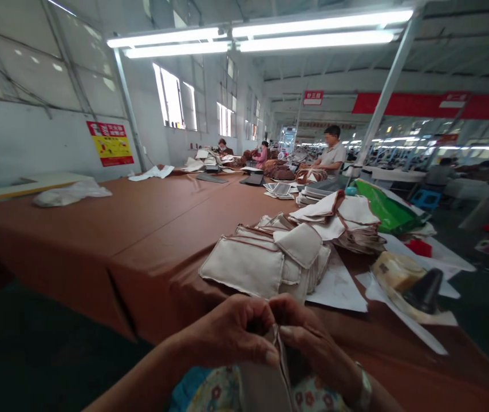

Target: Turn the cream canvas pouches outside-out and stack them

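My left hand [240, 329] and my right hand [302, 332] meet low in the view, just off the table's near edge. Between their closed fingertips is the upper edge of a beige fabric piece [264, 383], which hangs down over my lap. Its two layers show along a seam between the hands. Just beyond my fingers lies a spread pile of beige fabric pieces [244, 263] with brown-stitched edges. The lower part of the held piece runs out of view.
Brown cloth covers the long table [150, 212]. To the right are another fabric stack [356, 223], white paper sheets [339, 280], a black cone [425, 290] on a yellowish block, and a green bag [382, 206]. A plastic bag [73, 193] lies left. Several people work farther back.
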`<state>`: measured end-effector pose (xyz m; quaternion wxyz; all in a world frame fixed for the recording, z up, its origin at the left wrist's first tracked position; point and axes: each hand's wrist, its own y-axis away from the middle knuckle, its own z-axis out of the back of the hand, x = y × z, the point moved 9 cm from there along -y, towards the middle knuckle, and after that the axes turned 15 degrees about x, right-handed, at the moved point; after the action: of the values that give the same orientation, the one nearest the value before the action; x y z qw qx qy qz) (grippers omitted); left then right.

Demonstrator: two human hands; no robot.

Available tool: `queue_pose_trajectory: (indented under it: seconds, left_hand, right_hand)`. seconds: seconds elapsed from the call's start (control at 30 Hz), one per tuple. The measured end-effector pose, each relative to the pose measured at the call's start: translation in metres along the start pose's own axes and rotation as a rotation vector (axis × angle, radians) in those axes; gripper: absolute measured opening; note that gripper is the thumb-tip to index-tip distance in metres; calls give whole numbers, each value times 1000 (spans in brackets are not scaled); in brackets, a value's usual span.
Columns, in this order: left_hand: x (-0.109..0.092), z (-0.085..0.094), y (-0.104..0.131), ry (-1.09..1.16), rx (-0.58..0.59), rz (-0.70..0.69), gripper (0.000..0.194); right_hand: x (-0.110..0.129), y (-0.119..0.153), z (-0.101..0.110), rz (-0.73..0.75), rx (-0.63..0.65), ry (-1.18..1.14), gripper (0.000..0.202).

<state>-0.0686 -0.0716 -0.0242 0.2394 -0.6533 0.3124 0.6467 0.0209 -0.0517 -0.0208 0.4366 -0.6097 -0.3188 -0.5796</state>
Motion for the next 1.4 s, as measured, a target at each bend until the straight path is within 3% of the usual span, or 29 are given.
queue_pose_trajectory:
  seconds: [0.17, 0.37, 0.6, 0.67, 0.83, 0.9, 1.17, 1.4]
  left_hand:
    - [4, 6, 2, -40, -2, 35, 39]
    - [10, 6, -5, 88, -26, 39, 23]
    - [5, 4, -15, 25, -77, 79, 7]
    - [2, 2, -18, -4, -71, 70, 8]
    - [-1, 3, -20, -114, -107, 117, 11]
    - [-3, 2, -20, -162, -108, 133, 8]
    - [-19, -2, -20, -399, -132, 129, 13]
    - [-28, -5, -11, -496, -115, 45, 9]
  right_hand:
    - [-9, 0, 8, -32, -39, 125, 21]
    - [19, 4, 14, -34, -32, 451, 23]
    - [27, 10, 19, -4, 40, 468, 10]
    - [19, 10, 22, -52, 14, 388, 15]
    - [-26, 11, 21, -195, -36, -318, 25]
    - [-30, 11, 20, -193, -58, -446, 30]
    - [-3, 9, 23, -190, -49, -164, 38]
    - [-10, 17, 21, -272, -61, -368, 26]
